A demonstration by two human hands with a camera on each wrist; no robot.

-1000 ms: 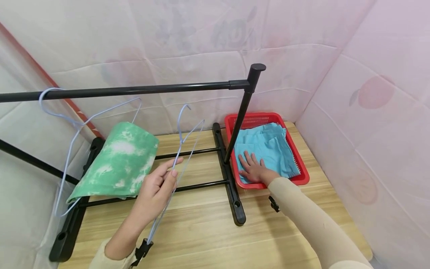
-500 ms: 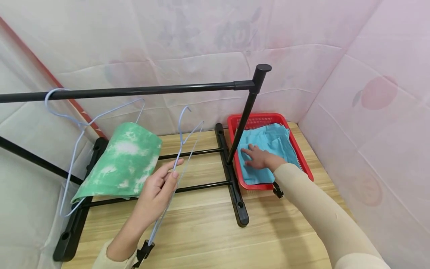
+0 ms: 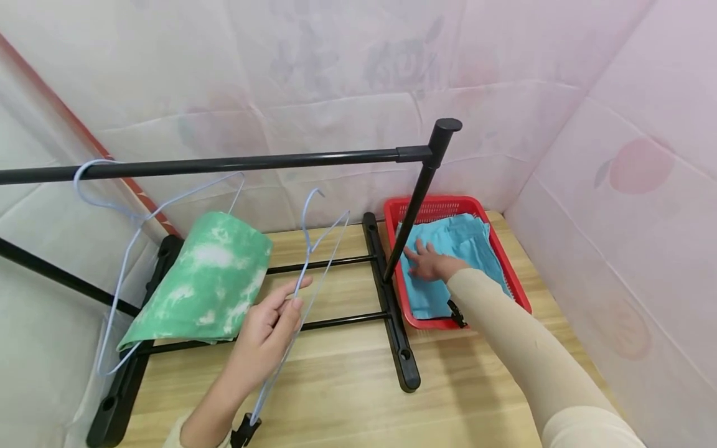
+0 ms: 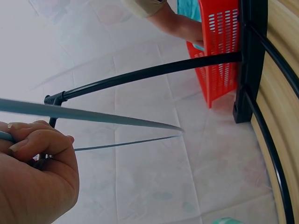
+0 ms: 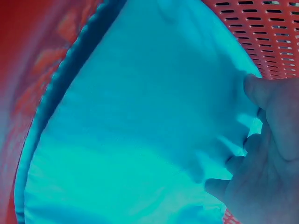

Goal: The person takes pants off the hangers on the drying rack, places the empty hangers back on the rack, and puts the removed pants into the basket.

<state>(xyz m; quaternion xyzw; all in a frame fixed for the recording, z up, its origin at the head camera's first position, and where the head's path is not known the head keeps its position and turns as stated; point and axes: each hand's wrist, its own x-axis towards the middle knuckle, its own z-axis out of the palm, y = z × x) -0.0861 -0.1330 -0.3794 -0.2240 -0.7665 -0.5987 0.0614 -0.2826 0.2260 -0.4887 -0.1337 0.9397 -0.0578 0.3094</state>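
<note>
While the thumb and fingers of my left hand pinch the wire of a pale blue hanger, the fingers of my right hand are spread and loose, grasping nothing, with their tips on a folded blue cloth. My left grip sits on the hanger below its hook; the hook points up, the whole frame leans, and its lower end comes down by the black clip at my wrist. The blue cloth lies inside a red basket with slotted walls, and my right wrist crosses over the near rim in a beige sleeve.

Just beside the basket stands the right foot of a black rack, whose post rises between the held hanger and the cloth. Well to the left, beyond my left hand, a second hanger hooks over the rack's top bar, and a green and white cloth drapes over its lower wire. Rack and basket both stand on a wooden table, and behind them hangs a pale sheet with faded prints.
</note>
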